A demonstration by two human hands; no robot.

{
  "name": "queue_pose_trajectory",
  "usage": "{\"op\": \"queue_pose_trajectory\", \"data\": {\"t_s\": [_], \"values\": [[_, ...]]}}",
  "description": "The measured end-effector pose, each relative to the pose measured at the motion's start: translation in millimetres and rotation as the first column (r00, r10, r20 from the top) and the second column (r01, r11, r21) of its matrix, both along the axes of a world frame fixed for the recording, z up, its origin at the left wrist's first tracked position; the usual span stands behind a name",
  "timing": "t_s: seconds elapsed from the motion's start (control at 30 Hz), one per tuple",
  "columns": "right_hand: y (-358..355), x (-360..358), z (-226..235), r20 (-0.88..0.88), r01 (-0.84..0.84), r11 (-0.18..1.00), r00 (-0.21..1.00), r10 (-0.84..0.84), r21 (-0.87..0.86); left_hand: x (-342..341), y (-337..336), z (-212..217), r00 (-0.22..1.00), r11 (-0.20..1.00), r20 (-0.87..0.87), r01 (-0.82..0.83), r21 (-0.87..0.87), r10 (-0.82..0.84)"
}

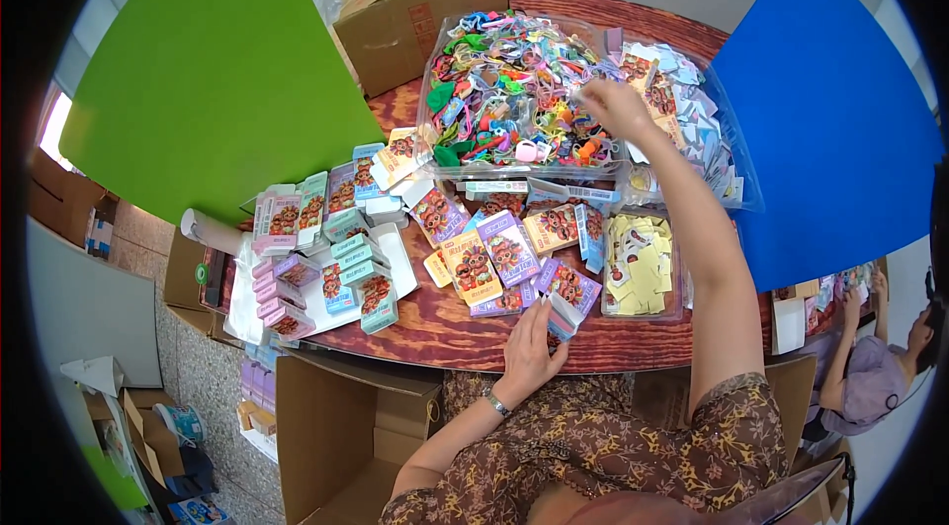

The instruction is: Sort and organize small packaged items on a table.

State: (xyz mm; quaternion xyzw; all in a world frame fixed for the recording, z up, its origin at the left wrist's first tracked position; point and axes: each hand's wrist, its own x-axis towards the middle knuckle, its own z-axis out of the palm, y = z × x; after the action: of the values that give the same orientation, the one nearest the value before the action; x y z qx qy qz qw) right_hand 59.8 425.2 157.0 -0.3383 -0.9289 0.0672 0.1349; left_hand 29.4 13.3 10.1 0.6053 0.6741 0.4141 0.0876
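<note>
One box (pixel 563 319) occupies left hand (pixel 531 352); right hand (pixel 618 112) overhangs one trinket tray (pixel 534 172), grip unclear.

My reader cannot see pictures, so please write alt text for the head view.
A person has the right hand over a clear tray of small colourful trinkets, while the left hand holds a small box near other printed boxes on a wood-patterned table.

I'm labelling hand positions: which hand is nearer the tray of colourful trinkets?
Right: the right hand reaches over the tray; the left hand is on its near side, well apart, touching a box.
</note>
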Motion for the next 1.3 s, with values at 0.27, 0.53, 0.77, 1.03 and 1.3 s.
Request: {"op": "queue_pose_trajectory", "data": {"t_s": [0.27, 0.53, 0.77, 1.03, 1.3], "values": [[19, 4, 15, -0.32, 0.044, 0.989, 0.943, -0.088, -0.141, 0, 0, -1, 1.0, 1.0, 0.022, -0.008, -0.011, 0.008], [20, 11, 0, -0.29, -0.067, 0.764, 0.944, -0.16, -0.642, -1, 2, -1, 1.0, 1.0, 0.023, 0.001, -0.008, -0.001], [-11, -36, 0, 0.159, -0.261, 0.965, 0.952, 0.26, -0.012, 1, 0, -4, 1.0, 1.0, 0.02, -0.013, 0.006, 0.013], [-14, -28, 0, 0.032, -0.374, 0.927, 0.927, 0.374, 0.004, 8, -8, -3, 0.999, 1.0, -0.021, -0.025, -0.002, 0.025], [-155, 31, 11, -0.42, -0.412, 0.612, 0.897, 0.14, -0.675, 10, 3, -15, 0.985, 0.983, 0.081, -0.16, 0.093, 0.152]]}}
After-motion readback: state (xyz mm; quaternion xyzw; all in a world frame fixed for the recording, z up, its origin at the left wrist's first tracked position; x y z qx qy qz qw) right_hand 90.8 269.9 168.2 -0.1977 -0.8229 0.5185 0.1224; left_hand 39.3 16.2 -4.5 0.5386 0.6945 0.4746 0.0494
